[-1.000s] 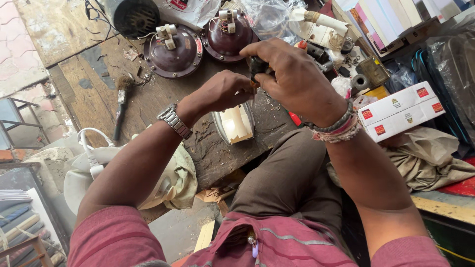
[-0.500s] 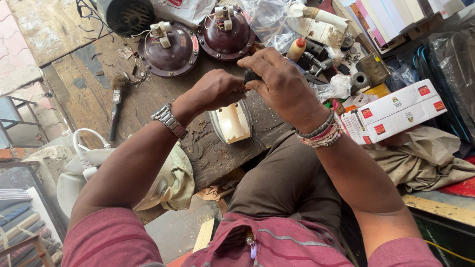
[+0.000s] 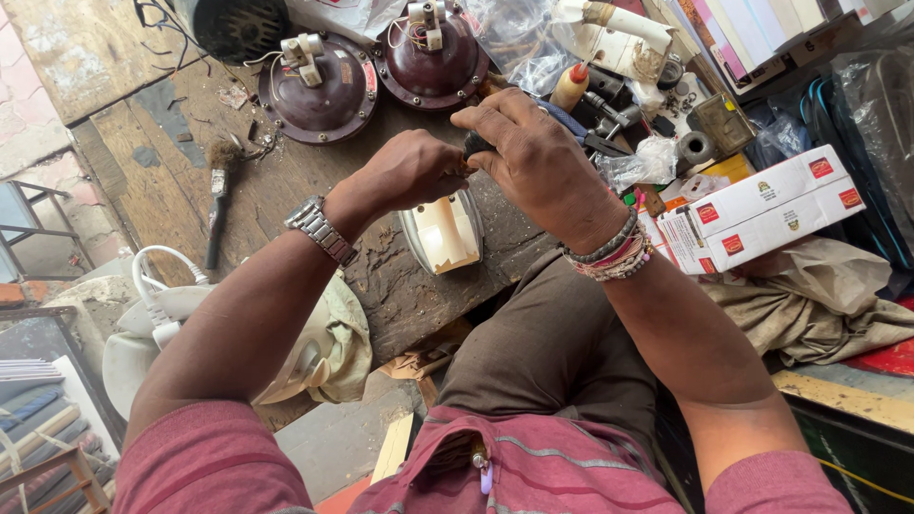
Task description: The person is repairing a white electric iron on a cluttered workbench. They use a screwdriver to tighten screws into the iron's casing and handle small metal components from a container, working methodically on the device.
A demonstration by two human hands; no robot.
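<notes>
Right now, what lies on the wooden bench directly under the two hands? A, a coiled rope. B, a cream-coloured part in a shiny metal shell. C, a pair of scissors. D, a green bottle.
B: below the left hand and the right hand, which together hold a small dark part, a cream-coloured part in a metal shell rests on the bench.

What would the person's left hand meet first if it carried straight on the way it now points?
Probably the small dark part pinched between both hands, then the right hand directly beyond it. The left hand points rightward at them; depth is unclear.
</notes>
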